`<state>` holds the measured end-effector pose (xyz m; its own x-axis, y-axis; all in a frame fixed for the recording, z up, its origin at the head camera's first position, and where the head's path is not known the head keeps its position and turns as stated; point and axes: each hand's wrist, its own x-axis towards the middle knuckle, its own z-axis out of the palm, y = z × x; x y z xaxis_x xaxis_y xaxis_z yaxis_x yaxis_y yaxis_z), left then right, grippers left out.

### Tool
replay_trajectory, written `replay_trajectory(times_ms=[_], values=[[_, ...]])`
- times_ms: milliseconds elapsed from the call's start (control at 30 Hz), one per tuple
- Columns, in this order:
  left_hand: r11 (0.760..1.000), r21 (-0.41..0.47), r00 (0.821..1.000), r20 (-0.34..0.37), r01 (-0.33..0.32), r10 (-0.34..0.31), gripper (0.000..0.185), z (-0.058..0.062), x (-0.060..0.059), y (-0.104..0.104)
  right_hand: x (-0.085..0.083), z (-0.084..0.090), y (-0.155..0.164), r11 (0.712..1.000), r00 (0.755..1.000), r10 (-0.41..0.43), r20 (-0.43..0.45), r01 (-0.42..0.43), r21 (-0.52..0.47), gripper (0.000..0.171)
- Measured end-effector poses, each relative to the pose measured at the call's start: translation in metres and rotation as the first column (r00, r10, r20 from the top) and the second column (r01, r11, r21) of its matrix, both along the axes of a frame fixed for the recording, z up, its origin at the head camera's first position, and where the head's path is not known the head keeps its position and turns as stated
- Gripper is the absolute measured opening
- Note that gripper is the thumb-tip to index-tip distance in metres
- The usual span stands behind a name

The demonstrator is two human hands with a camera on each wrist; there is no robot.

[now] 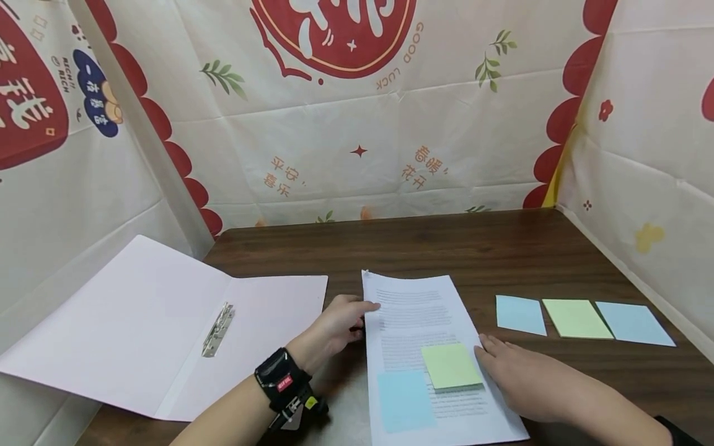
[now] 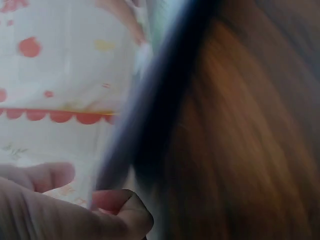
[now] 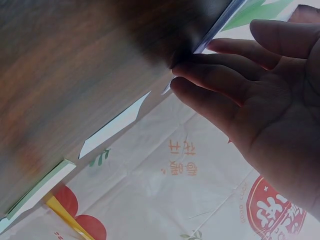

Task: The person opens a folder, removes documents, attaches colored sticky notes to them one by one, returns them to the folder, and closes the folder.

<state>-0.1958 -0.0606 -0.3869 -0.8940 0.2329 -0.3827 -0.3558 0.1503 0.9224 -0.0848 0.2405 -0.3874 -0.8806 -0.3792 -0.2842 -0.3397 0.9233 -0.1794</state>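
Note:
A stack of printed paper sheets [image 1: 413, 322] lies in front of me, with a green sticky note [image 1: 452, 365] and a blue sticky note [image 1: 405, 401] on its lower part. My left hand [image 1: 337, 322] pinches the stack's left edge, thumb on top and fingers curled beneath. In the left wrist view the left hand [image 2: 65, 212] shows at that edge, which is blurred. Along the right edge rests my right hand [image 1: 530, 378], its fingers extended against the paper. The right wrist view shows the right hand [image 3: 265, 90] with fingertips at the sheets' edge.
On the left lies an opened pale folder [image 1: 128, 322] with a metal clip [image 1: 219, 329] near its spine. At the right are a blue note [image 1: 521, 314], a green note [image 1: 577, 319] and another blue note [image 1: 636, 323]. Printed cloth [image 1: 334, 124] encloses the wooden table [image 1: 390, 241].

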Motion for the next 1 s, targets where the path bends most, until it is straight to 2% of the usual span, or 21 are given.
replay_trajectory(times_ms=[67,133,200,267,367,433,467,533,600,667,733,767,833,933,1000], values=[[0.996,-0.075,0.995,-0.074,0.058,-0.063,0.052,-0.004,0.000,0.003,0.000,0.000,0.000,1.000,1.000,-0.012,0.016,0.012,-0.014,0.046],[0.989,-0.121,0.981,-0.162,0.084,-0.103,0.043,-0.007,0.003,0.005,-0.002,0.001,0.000,0.998,0.998,-0.044,0.035,0.046,-0.048,0.051],[0.991,-0.103,0.960,-0.257,0.086,-0.110,0.041,-0.007,0.006,0.006,-0.005,0.003,0.000,0.991,0.996,-0.085,0.018,0.087,-0.106,0.058],[0.994,-0.051,0.933,-0.343,0.095,-0.107,0.041,-0.005,0.010,0.005,-0.010,0.007,0.002,0.972,0.989,-0.146,-0.025,0.139,-0.191,0.069],[0.990,0.044,0.884,-0.456,0.133,-0.099,0.040,0.005,0.018,0.004,-0.018,0.015,0.005,0.915,0.967,-0.242,-0.078,0.201,-0.350,0.085],[0.981,0.102,0.860,-0.503,0.162,-0.090,0.040,0.013,0.024,0.003,-0.023,0.020,0.008,0.845,0.956,-0.291,-0.049,0.233,-0.481,0.092],[0.977,0.134,0.853,-0.517,0.168,-0.075,0.039,0.018,0.026,0.002,-0.025,0.022,0.009,0.804,0.952,-0.305,-0.014,0.250,-0.540,0.095],[0.963,0.212,0.853,-0.521,0.168,-0.034,0.039,0.027,0.030,0.001,-0.027,0.025,0.010,0.711,0.946,-0.311,0.086,0.292,-0.639,0.093],[0.943,0.291,0.868,-0.497,0.163,0.004,0.038,0.036,0.033,0.000,-0.026,0.027,0.011,0.616,0.939,-0.286,0.189,0.332,-0.714,0.085],[0.926,0.344,0.885,-0.465,0.153,0.027,0.038,0.044,0.034,-0.002,-0.023,0.029,0.011,0.539,0.929,-0.261,0.264,0.367,-0.759,0.076],[0.917,0.368,0.902,-0.432,0.154,0.022,0.038,0.050,0.033,-0.005,-0.020,0.030,0.010,0.476,0.928,-0.226,0.296,0.370,-0.798,0.069],[0.918,0.365,0.908,-0.418,0.154,0.014,0.038,0.052,0.033,-0.007,-0.018,0.031,0.010,0.451,0.932,-0.204,0.300,0.361,-0.816,0.066],[0.932,0.328,0.912,-0.410,0.152,-0.005,0.039,0.055,0.032,-0.012,-0.016,0.033,0.009,0.421,0.938,-0.176,0.299,0.346,-0.839,0.062],[0.954,0.253,0.913,-0.405,0.159,-0.045,0.042,0.054,0.031,-0.021,-0.014,0.033,0.009,0.411,0.944,-0.145,0.295,0.329,-0.850,0.059],[0.967,0.182,0.905,-0.415,0.179,-0.090,0.044,0.052,0.029,-0.029,-0.014,0.033,0.009,0.411,0.943,-0.141,0.303,0.334,-0.848,0.059]])
